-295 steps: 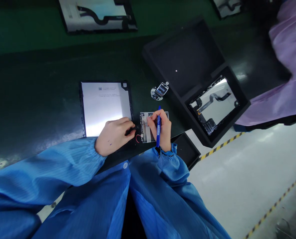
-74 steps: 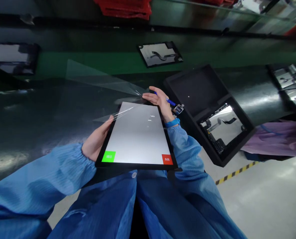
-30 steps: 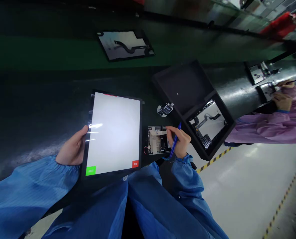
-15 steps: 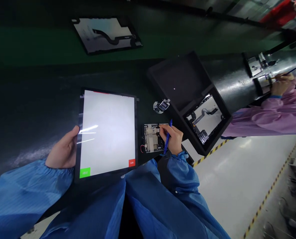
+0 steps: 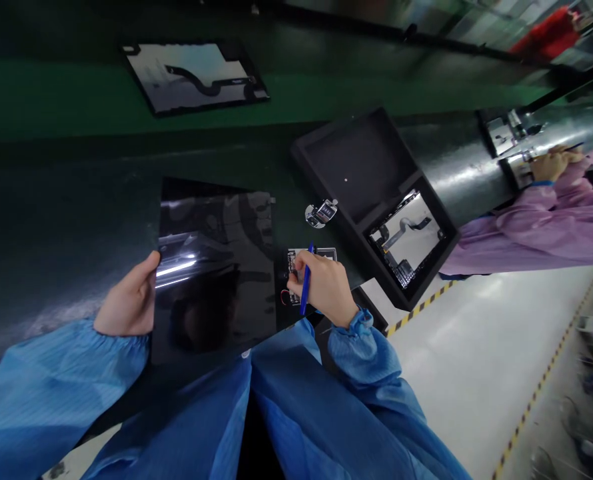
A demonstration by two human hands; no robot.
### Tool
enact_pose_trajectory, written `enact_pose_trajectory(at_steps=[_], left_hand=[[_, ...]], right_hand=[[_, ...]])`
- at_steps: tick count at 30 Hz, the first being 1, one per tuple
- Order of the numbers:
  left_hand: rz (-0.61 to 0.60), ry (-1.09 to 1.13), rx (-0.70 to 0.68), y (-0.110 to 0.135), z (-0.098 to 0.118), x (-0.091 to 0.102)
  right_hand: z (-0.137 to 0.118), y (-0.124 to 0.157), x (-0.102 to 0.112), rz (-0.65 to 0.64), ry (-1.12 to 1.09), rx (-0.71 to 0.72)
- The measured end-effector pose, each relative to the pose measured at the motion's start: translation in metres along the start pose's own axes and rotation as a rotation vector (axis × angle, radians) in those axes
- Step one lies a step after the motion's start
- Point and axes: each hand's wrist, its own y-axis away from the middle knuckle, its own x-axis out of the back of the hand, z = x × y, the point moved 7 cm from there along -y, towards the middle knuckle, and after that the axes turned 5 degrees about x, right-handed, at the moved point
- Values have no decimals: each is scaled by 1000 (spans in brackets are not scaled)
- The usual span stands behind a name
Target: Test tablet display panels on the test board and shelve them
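My left hand [image 5: 130, 297] grips the left edge of a display panel [image 5: 216, 273], thumb on top. The panel's screen is dark and mirrors the lights above. To its right lies a small circuit board [image 5: 293, 257], mostly hidden beneath my right hand [image 5: 326, 283]. That hand is closed around a blue pen [image 5: 306, 280], which stands slantwise between the fingers. My right fingertips are over the board's left part; whether they touch it I cannot tell. A short red wire [image 5: 283, 297] curls at the board's lower left. Just above the board sits a small silver counter [image 5: 321, 213] with a digit window.
An open black tray [image 5: 296, 150] at right holds a panel with a ribbon cable [image 5: 409, 230]. Another such panel [image 5: 196, 77] lies on the green strip at the back. Farther right, a co-worker in a pink sleeve [image 5: 541, 227] handles parts on the bench.
The display has gone from lit white, with green and red corner boxes, to dark. My right hand has shifted left over the board with the pen. My left hand keeps its grip.
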Motion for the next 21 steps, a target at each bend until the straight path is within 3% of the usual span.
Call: enact_pose_trajectory(at_steps=[9,12,15,17,21], left_hand=[[-24,-41,-2,1,1,-3],[-4,-60,-48,7,0,-9],[9,-98,-90,15,-3,-17],[1,-112,-85,18,-5,-20],[25,-115,-67,11,-1,-13]], right_hand=[[-11,-12,-5,-102,187,-79],[-12,-11,-8,-106,174,-81],[-11,-11,-6,-99,79,3],[-5,-12,6,20,-40,48],[26,-9,54,594,-91,-8]])
